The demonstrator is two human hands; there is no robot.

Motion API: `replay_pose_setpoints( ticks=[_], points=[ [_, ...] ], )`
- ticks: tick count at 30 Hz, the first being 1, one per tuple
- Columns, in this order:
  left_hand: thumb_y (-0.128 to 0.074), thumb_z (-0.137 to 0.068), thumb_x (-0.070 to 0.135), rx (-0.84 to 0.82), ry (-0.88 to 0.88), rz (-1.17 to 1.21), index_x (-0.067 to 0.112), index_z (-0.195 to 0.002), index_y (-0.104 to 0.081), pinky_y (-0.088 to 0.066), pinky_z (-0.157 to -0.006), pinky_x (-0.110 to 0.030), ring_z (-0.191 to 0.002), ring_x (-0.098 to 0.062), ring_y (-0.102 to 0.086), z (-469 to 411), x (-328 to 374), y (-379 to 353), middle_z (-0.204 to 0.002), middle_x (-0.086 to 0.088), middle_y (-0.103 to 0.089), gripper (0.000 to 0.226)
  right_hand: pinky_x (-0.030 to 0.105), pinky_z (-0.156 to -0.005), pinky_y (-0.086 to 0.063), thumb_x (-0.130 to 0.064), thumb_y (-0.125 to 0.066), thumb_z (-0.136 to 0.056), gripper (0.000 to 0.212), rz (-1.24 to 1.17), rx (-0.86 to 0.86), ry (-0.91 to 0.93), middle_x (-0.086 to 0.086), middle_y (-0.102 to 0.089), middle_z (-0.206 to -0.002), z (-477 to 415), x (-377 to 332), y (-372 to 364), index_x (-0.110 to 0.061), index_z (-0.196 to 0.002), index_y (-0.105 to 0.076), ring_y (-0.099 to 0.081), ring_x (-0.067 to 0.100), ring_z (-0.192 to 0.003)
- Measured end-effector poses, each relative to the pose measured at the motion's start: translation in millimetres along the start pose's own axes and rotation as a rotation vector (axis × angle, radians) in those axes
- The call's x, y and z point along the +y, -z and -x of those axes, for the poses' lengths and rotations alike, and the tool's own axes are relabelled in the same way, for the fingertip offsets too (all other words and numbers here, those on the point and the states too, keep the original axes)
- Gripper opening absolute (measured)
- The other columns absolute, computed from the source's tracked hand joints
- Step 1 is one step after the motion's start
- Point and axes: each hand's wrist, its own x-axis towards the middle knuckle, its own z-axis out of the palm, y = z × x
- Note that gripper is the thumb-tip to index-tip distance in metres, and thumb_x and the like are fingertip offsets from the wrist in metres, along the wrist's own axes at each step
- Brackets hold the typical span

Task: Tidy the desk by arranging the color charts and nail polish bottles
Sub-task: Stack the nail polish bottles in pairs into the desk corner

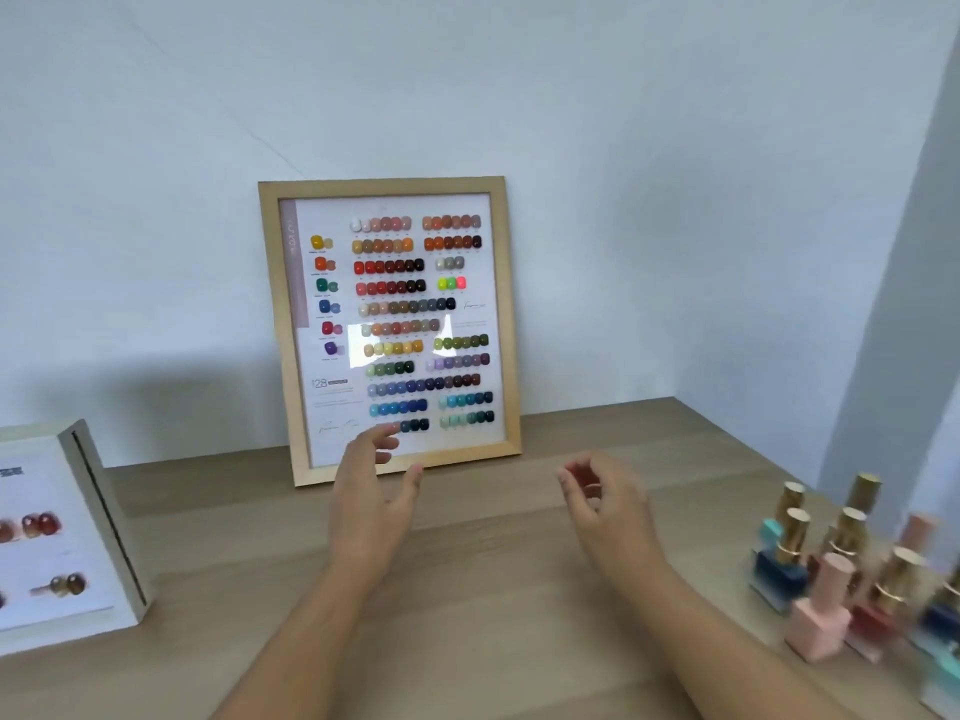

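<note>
Left hand, right hand hovering, color chart upright, long side vertical

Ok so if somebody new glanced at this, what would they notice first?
The wood-framed color chart, rows of bright swatches, leaning against the wall at the back centre of the desk. Next, the two bare hands in front of it: left hand spread near its bottom edge, right hand loosely curled and empty. Then the blurred cluster of nail polish bottles at the desk's right edge.

Framed chart leans on wall at desk rear; second chart left; bottles right.
</note>
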Motion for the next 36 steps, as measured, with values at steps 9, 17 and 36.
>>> replay_pose_setpoints(
  ticks=[9, 17, 36],
  points=[
    [-0.066, -0.081, 0.025, -0.481, -0.362, 0.098, 0.037, -0.098, -0.054, -0.036, -0.074, -0.011, -0.094, 0.005, -0.049, 33.6, 144.1, -90.7, -0.102, 0.019, -0.052, 0.024, 0.007, -0.058, -0.042, -0.02, -0.059, -0.084, 0.016, 0.237, -0.012, 0.021, -0.013, -0.06, -0.069, -21.6, -46.9, 179.8, -0.029, -0.071, -0.058, -0.054, -0.002, -0.063],
    [-0.059, -0.086, 0.033, -0.769, -0.472, -0.064, 0.03, -0.105, -0.06, -0.039, -0.078, -0.022, -0.096, -0.005, -0.052, 36.0, 208.1, -149.8, -0.104, 0.013, -0.05, 0.019, 0.019, -0.063, -0.043, -0.026, -0.061, -0.085, 0.002, 0.578, -0.263, -0.204, -0.01, -0.059, -0.082, -31.7, -11.3, 289.7, -0.026, -0.086, -0.063, -0.058, 0.011, -0.079],
    [-0.058, -0.086, 0.032, -1.036, -0.59, -0.21, 0.029, -0.118, -0.058, -0.037, -0.071, -0.02, -0.091, -0.008, -0.055, 35.1, 249.5, -237.2, -0.112, 0.009, -0.057, 0.032, 0.022, -0.059, -0.052, -0.041, -0.071, -0.074, 0.023, 0.612, -0.657, -0.444, -0.001, -0.067, -0.087, -32.8, 1.2, 322.4, -0.023, -0.084, -0.062, -0.064, 0.01, -0.068]
  ],
)
